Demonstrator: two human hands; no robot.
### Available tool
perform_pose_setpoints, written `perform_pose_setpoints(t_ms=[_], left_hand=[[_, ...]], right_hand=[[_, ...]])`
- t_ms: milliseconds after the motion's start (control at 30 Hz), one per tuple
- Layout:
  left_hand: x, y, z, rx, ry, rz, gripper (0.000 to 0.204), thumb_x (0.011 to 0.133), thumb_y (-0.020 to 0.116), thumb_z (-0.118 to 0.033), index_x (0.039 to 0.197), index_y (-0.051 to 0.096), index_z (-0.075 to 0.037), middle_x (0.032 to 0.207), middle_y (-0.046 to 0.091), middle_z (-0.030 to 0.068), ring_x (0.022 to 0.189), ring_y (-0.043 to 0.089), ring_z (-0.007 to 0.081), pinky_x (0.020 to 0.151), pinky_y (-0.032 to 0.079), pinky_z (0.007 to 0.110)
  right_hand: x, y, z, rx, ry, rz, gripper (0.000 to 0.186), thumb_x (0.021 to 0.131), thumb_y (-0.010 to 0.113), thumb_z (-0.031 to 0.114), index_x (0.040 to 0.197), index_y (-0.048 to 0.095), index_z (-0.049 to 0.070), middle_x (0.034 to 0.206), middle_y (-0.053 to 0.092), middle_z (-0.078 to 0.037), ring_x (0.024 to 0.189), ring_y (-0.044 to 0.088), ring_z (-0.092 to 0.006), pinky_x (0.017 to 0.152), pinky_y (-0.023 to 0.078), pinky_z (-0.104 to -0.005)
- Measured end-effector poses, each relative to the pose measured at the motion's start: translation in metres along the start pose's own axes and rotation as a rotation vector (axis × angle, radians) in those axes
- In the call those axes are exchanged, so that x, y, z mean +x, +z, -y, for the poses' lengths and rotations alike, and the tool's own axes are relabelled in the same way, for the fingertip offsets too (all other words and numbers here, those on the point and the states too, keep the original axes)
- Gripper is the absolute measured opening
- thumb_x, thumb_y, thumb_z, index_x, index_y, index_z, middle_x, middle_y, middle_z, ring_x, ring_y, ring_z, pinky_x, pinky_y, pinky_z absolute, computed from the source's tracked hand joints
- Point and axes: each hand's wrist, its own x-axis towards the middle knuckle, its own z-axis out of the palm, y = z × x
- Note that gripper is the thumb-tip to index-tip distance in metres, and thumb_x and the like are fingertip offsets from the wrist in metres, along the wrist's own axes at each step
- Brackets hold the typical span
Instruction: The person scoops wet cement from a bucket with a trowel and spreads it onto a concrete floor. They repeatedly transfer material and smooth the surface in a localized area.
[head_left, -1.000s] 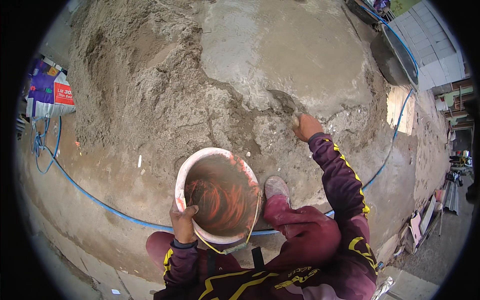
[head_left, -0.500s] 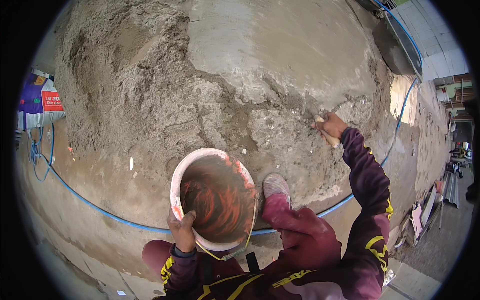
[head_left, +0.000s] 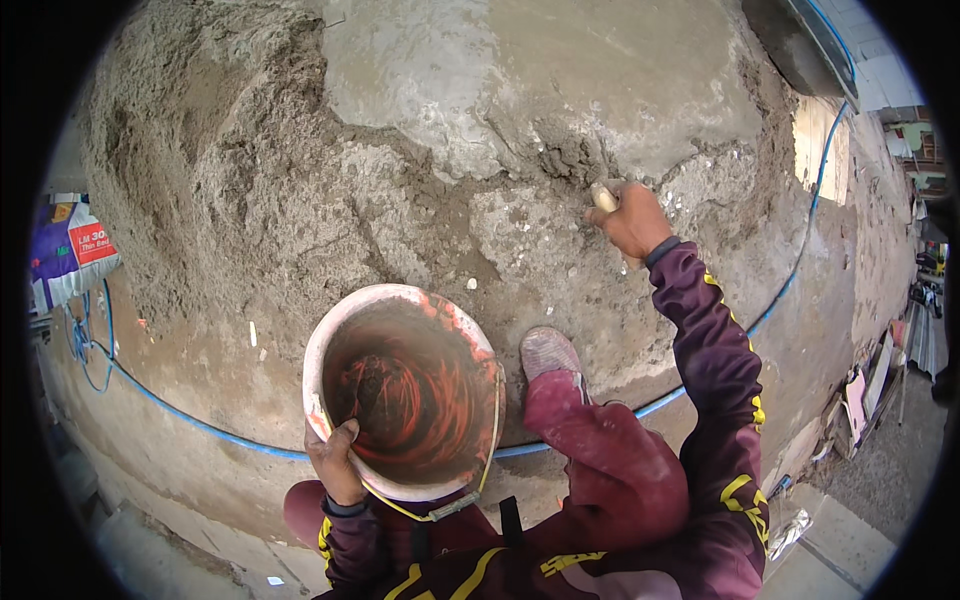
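My left hand (head_left: 337, 462) grips the rim of a wide bucket (head_left: 318, 352) at its near left side. The bucket is tipped so its mouth faces me; the inside is coated with grey residue and orange-red streaks, and a wire handle hangs at its right. With my right hand (head_left: 632, 222) I am closed round the pale wooden handle of a trowel (head_left: 604, 197). Its blade is mostly hidden at the ragged edge of the wet grey mortar (head_left: 566, 155), where a small heap is pushed up.
A rough sand-and-mortar pile (head_left: 215, 170) rises at the left, beside smooth wet mortar (head_left: 610, 70). A blue hose (head_left: 215, 428) crosses behind the bucket and past my shoe (head_left: 549, 352). A printed bag (head_left: 72, 250) stands far left; a dark basin (head_left: 795, 50) sits upper right.
My right hand has moved up and left with the trowel, and mortar at the edge is now heaped. The bucket and left hand appear slightly further left as the view shifts.
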Motion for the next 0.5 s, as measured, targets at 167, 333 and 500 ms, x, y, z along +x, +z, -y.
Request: perform_pose_setpoints(t_ms=[167, 333, 500], left_hand=[[0.002, -0.009, 0.003, -0.005, -0.02, -0.02, 0.052, 0.077, 0.055, 0.003, 0.129, 0.049, 0.003, 0.105, 0.063, 0.0057, 0.081, 0.058, 0.0101, 0.076, 0.047, 0.022], [0.002, -0.023, 0.007, -0.014, 0.013, -0.012, 0.051, 0.077, 0.056, 0.001, 0.127, 0.05, 0.003, 0.111, 0.061, 0.0079, 0.093, 0.059, 0.0152, 0.085, 0.047, 0.027], [-0.001, -0.033, 0.013, 0.007, -0.002, -0.025, 0.05, 0.076, 0.055, -0.001, 0.125, 0.051, 0.004, 0.113, 0.059, 0.0095, 0.097, 0.058, 0.018, 0.09, 0.046, 0.028]], right_hand=[[-0.012, 0.032, 0.013, -0.656, -0.427, -0.322, 0.044, 0.082, 0.054, 0.008, 0.121, 0.054, -0.013, 0.08, 0.066, -0.022, 0.066, 0.068, -0.0307, 0.056, 0.055, -0.0396], [-0.025, 0.026, 0.029, -0.804, -0.34, -0.185, 0.046, 0.083, 0.053, 0.009, 0.122, 0.053, -0.014, 0.084, 0.067, -0.022, 0.065, 0.068, -0.0294, 0.055, 0.054, -0.036], [-0.026, 0.009, 0.038, -0.672, -0.54, -0.26, 0.04, 0.082, 0.055, 0.008, 0.117, 0.057, -0.012, 0.076, 0.066, -0.018, 0.071, 0.069, -0.026, 0.06, 0.055, -0.0355]])
